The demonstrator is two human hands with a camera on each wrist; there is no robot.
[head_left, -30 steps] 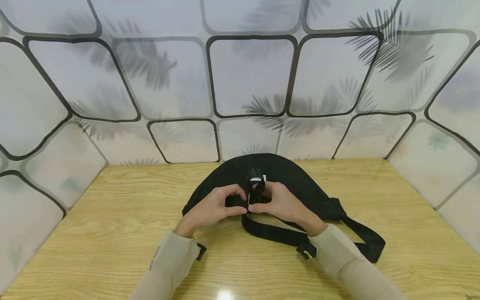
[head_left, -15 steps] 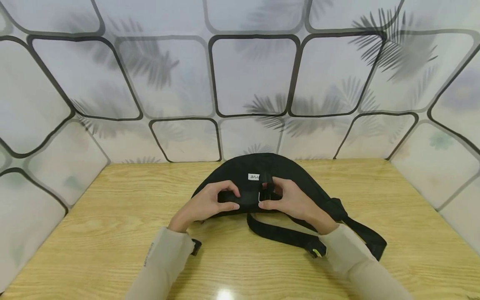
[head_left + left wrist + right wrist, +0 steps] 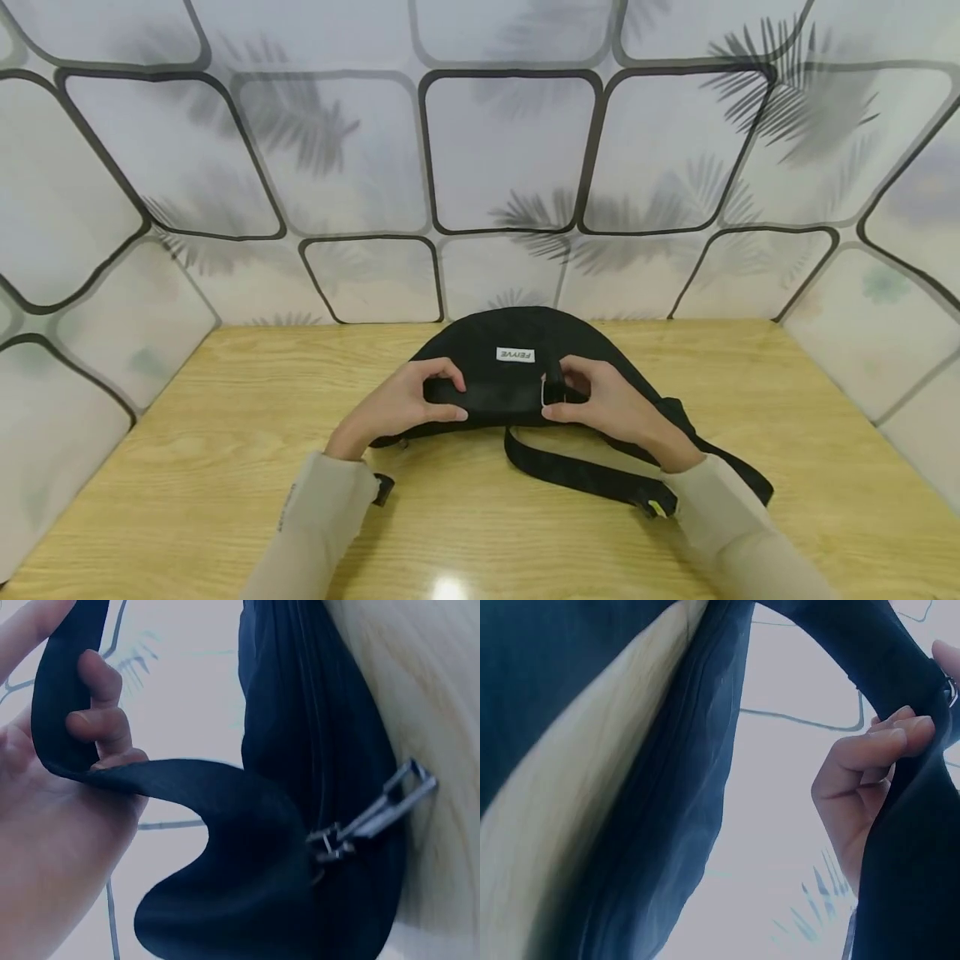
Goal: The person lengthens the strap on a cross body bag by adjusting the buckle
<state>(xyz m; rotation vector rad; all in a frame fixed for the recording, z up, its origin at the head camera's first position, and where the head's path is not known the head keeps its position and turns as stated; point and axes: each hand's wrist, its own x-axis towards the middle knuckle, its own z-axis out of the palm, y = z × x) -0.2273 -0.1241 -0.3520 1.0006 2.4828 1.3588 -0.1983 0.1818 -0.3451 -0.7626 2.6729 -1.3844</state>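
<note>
A black waist bag (image 3: pixel 465 354) with a white label (image 3: pixel 515 355) lies on the wooden table. In front of it, a wide black strap (image 3: pixel 502 402) runs taut between both hands. My left hand (image 3: pixel 401 402) pinches one stretch of it between thumb and fingers; in the left wrist view the strap (image 3: pixel 67 697) crosses the fingers and loops down beside a metal zipper pull (image 3: pixel 394 802). My right hand (image 3: pixel 607 402) grips the strap at a dark slider (image 3: pixel 553 387). Part of a metal piece (image 3: pixel 951 691) shows at the right wrist view's edge, by the fingertips.
A loose strap (image 3: pixel 573 473) curves across the table to a black buckle (image 3: pixel 656 502) by the right sleeve. Another buckle end (image 3: pixel 383 489) pokes out beside the left sleeve. A patterned cloth wall (image 3: pixel 510 158) stands behind and to both sides of the table (image 3: pixel 247 375).
The hands have drawn apart. My right hand has moved right along with the slider, my left a little left, baring the label and a longer flat stretch of strap between them.
</note>
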